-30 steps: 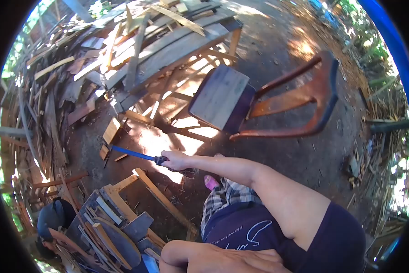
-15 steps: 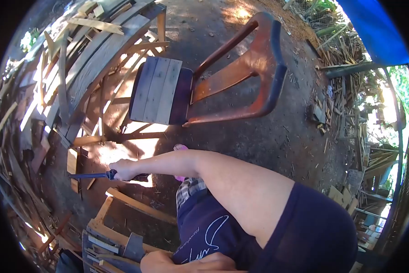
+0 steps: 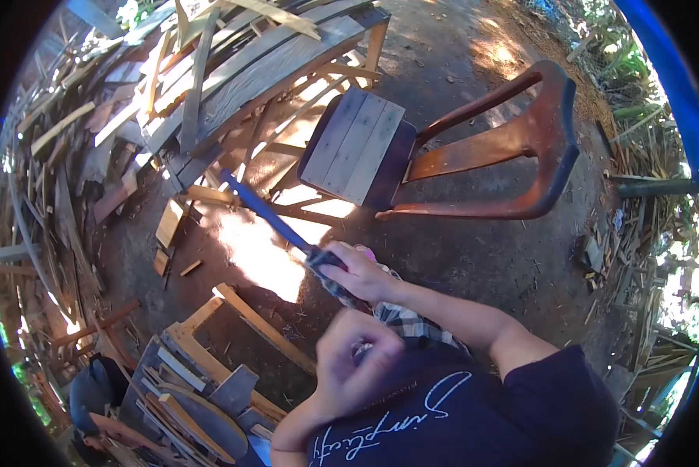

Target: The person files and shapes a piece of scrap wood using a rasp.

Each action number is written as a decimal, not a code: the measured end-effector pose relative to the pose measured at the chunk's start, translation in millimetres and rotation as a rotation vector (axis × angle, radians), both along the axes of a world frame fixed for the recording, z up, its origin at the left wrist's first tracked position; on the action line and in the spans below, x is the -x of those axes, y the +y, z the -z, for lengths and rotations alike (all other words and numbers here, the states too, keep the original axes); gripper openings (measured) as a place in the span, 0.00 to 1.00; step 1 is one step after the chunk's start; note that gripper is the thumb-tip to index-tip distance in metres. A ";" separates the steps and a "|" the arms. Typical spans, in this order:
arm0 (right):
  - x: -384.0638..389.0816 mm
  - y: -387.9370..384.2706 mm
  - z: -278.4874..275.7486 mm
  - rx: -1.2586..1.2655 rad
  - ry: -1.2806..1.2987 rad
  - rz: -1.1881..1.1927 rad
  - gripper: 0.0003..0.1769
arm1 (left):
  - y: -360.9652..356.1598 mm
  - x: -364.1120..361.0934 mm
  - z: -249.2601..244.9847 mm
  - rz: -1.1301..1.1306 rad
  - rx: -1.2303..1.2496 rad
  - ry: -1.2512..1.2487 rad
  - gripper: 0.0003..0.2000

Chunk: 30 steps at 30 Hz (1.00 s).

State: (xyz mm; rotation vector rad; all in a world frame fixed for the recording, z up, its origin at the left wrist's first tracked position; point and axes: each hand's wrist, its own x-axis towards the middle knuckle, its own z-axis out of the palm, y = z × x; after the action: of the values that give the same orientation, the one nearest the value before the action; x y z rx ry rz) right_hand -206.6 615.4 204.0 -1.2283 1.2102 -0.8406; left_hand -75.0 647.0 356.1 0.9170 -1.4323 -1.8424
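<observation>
Head camera looks down and the right hand (image 3: 361, 272) is wrapped tight round the dark grip of a blue-shafted tool (image 3: 268, 214); the shaft is long, thin and bright blue, and it rises up and to the left from the fist across the sunlit dirt ground (image 3: 474, 257); its far tip sits against the legs of the workbench (image 3: 287, 66), and what kind of head it carries cannot be made out there; just right of the shaft stands a wooden chair (image 3: 521, 140), grey plank seat, red-brown curved back, near the tool but apart from it; left of the shaft the ground lies open, a bright patch of sun, with a short offcut (image 3: 169, 222) beyond it; below that, a wooden frame (image 3: 248, 319) lies on the dirt near the person's knees, and the scrap-wood pile (image 3: 61, 179) hems the whole left side; the widest free ground is to the right, between chair and person; the right arm comes in from the lower right, elbow bent, forearm angled up-left, wrist near a pink object (image 3: 365, 253) and plaid cloth (image 3: 400, 319); the left hand (image 3: 349, 362) is raised before the dark shirt, blurred, fingers curled inward; whether it grips anything cannot be told.
</observation>
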 end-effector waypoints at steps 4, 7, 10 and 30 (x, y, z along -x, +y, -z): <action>10.6 48.8 -26.0 -0.099 -0.179 0.175 0.11 | 43.2 -3.2 87.2 -0.466 -0.289 -0.112 0.26; -0.2 94.7 -10.0 -0.025 -0.163 0.171 0.15 | 63.8 -5.6 116.6 -0.334 -0.358 0.011 0.25; 5.1 131.2 -14.0 0.108 0.070 0.201 0.14 | 85.4 -11.7 126.0 -0.141 -0.341 -0.077 0.21; 367.7 348.2 -168.6 0.888 -0.615 1.016 0.17 | 203.7 50.3 307.1 0.119 -0.154 -0.852 0.06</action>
State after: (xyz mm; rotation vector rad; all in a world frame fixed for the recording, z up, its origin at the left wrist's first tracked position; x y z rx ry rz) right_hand -574.2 963.6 372.6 -0.7844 0.8923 -2.4899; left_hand -125.3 850.6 49.0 1.8773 -1.8571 -1.7295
